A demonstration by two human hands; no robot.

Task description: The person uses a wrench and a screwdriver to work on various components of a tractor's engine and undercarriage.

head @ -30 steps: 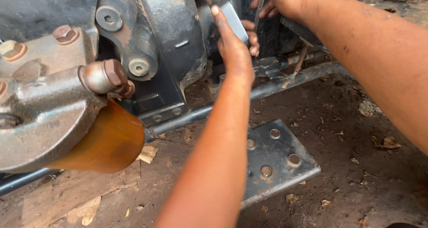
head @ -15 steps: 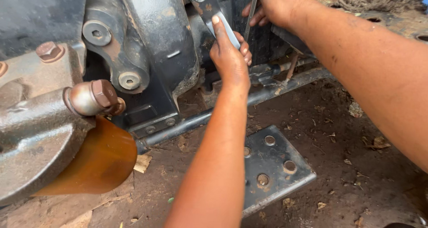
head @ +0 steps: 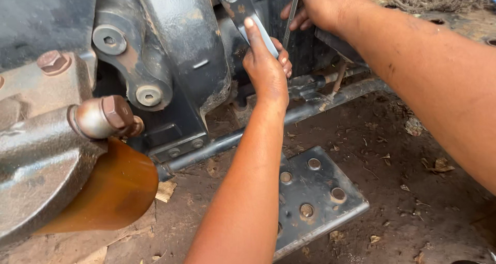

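2 bare hands work at the dark machine housing (head: pixel 175 52); the left hand (head: pixel 266 70) has its fingers (head: pixel 283 57) wrapped around a flat grey metal lever (head: pixel 248 21) that hangs tilted from a pivot bolt at the top of the housing, the thumb lying along the lever's face; the right hand (head: pixel 323 3) is just beside it at the upper edge, fingers closed on a thin metal rod (head: pixel 290 18) that stands nearly upright. Below the forearms a grey plate with 4 round studs (head: pixel 315 197) lies on the dirt floor (head: pixel 408 171), with a long steel bar (head: pixel 227 142) running behind it.
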